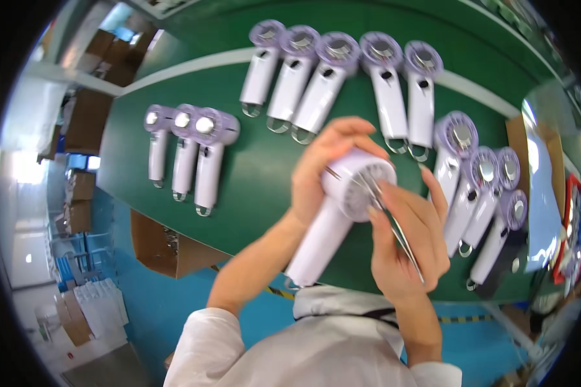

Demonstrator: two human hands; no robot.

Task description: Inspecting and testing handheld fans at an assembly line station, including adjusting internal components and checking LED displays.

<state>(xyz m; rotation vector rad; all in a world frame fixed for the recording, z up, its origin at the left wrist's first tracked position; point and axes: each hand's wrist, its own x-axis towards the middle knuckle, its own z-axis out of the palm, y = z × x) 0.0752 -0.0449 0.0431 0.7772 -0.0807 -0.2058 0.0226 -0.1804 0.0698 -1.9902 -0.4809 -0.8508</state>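
Nearest the camera, a pale lilac handheld device (329, 226), held above the green tabletop (265, 187), round head uppermost, handle slanting down to the lower left and ending in a metal loop (292, 284). Wrapped about the upper left of that head, the left hand (311, 173): half curled, fingers bent over the top, gripping it. Closed in a pinch on a slim metal tool (400, 236) like tweezers, the right hand (416, 242): thumb and forefinger toward the working end, another finger stretched upward, free. Tool tip at the round grille (360, 193) of the head; touching or just above, impossible to tell.

On the tabletop beyond, five similar devices (319, 100) in a fanned row, loops toward the hands. To the left, three more (185, 161), side by side; to the right, four more (485, 169), close together. Below the left table edge, an open cardboard box (199, 257).
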